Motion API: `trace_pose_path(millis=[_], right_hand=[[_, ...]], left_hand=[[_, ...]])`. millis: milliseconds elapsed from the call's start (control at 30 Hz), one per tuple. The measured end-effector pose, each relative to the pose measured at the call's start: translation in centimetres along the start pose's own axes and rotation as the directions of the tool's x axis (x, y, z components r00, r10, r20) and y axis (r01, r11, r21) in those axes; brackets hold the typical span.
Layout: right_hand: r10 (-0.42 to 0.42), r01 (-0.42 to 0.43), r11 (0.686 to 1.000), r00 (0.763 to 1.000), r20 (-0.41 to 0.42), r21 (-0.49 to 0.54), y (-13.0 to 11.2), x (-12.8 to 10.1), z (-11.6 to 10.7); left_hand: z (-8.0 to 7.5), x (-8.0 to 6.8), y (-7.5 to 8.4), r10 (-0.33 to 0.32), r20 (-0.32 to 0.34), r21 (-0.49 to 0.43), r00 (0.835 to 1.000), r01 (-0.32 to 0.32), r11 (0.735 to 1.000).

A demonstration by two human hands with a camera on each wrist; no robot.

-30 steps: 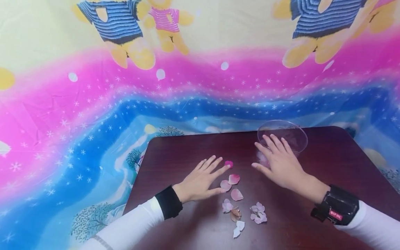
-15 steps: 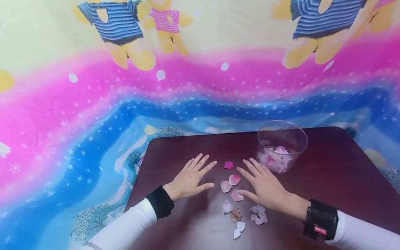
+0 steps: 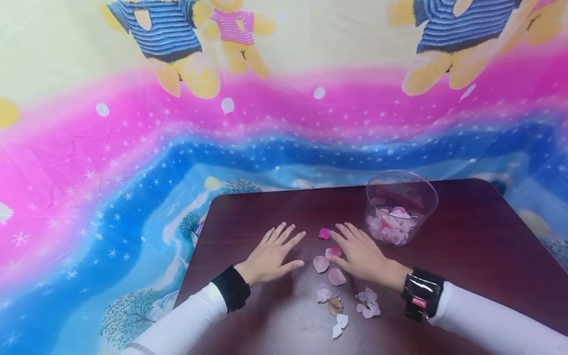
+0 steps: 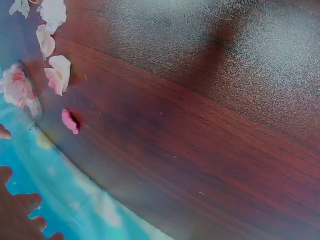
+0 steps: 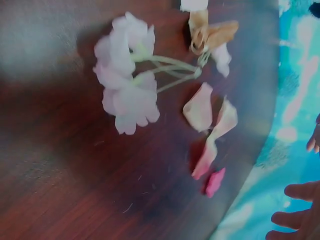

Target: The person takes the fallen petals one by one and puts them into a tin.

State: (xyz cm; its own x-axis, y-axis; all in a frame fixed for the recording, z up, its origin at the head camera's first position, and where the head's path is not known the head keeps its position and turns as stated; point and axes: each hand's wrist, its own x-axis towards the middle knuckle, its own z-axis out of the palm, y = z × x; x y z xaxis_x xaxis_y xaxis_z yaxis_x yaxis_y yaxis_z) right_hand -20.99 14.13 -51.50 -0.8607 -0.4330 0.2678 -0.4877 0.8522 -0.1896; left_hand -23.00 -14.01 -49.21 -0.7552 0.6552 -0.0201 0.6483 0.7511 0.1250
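My left hand (image 3: pixel 271 254) is spread palm down over the dark table, left of a column of loose petals, holding nothing. Its fingertips show at the lower left of the left wrist view. Across the column, my right hand (image 3: pixel 363 255) is likewise spread; its index finger reaches beside a magenta petal (image 3: pixel 324 233) and its thumb overlaps a pink-edged petal (image 3: pixel 332 253). Nearer lie a pale pink petal (image 3: pixel 321 264), another pink petal (image 3: pixel 337 277), a small lilac blossom (image 3: pixel 323 292), a brown dried leaf (image 3: pixel 335 306) and white petals (image 3: pixel 340 324). A stemmed blossom cluster (image 5: pixel 127 75) lies to their right.
A clear plastic tub (image 3: pixel 423 209), partly filled with pink and white petals (image 3: pixel 392 227), stands behind my right hand. The dark wooden table (image 3: pixel 479 236) has rounded far corners. A printed cloth (image 3: pixel 284 113) with bears hangs behind it.
My right hand has come from in front of the tub, left and nearer, to the petals, so the tub shows fully. The left hand has drawn left, away from the petals.
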Motion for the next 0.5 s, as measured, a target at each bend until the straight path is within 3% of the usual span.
trace_pose_path(millis=[167,500], right_hand=[[0.026,-0.026,0.999,1.000,-0.014,-0.022,0.5,1.8,1.8],[0.036,-0.030,0.995,0.998,0.061,-0.095,0.6,6.1,4.1]], left_hand=[[0.5,0.4,-0.2,-0.016,0.013,-0.004,1.000,0.016,1.000],[1.0,1.1,-0.5,-0.013,0.008,0.027,1.000,0.013,1.000]])
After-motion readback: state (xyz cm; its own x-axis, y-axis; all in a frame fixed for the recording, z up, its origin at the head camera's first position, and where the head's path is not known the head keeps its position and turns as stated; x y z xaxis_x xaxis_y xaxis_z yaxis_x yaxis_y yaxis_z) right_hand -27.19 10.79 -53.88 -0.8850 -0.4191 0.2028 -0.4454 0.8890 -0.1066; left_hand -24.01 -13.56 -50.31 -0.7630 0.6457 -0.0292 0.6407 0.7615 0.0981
